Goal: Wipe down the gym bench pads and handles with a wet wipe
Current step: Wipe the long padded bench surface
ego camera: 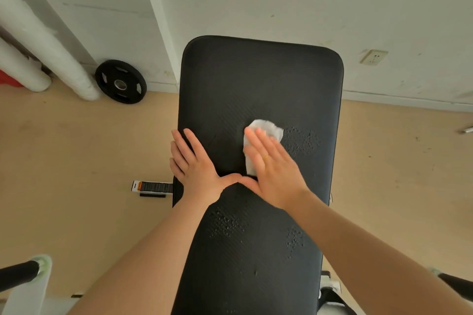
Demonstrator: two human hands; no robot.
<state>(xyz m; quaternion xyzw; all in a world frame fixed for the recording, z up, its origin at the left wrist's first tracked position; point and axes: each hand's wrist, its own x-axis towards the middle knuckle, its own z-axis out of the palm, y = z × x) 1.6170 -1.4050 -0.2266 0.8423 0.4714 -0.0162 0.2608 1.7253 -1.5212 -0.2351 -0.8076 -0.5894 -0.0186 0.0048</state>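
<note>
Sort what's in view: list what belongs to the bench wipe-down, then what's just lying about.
Part of the job: wet wipe pressed flat under the right hand; black bench pad; left hand resting on the pad's left edge.

Lying about: weight plate against the wall; white rolls; wall socket; striped strap on the floor.

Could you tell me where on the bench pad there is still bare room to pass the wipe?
The far stretch of the bench pad, between its top edge and the wet wipe, is bare. The middle is crowded: the right hand presses the wipe flat, and the left hand rests on the pad's left edge.
</note>
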